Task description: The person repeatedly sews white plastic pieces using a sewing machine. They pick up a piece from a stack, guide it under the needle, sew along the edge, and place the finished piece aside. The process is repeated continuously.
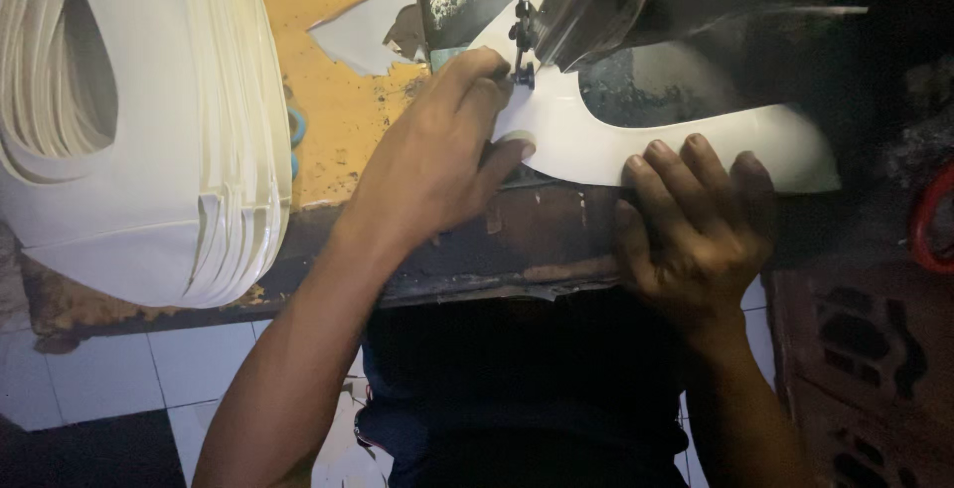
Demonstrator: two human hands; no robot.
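A curved white cut piece (pixel 606 140) of thin material lies under the presser foot (pixel 522 56) of a sewing machine. My left hand (pixel 437 155) presses its near end flat, fingertips close to the needle area. My right hand (pixel 696 220) rests on the piece's lower edge to the right, fingers spread over it and holding it down against the table edge. The dark machine body (pixel 636 1) covers the piece's upper part.
A thick stack of similar white cut pieces (pixel 149 120) fills the left of the worn yellow-brown tabletop (pixel 338 110). Another white scrap (pixel 363 36) lies behind the foot. A red round object (pixel 929 220) shows at the right edge. White floor tiles (pixel 109 379) lie below.
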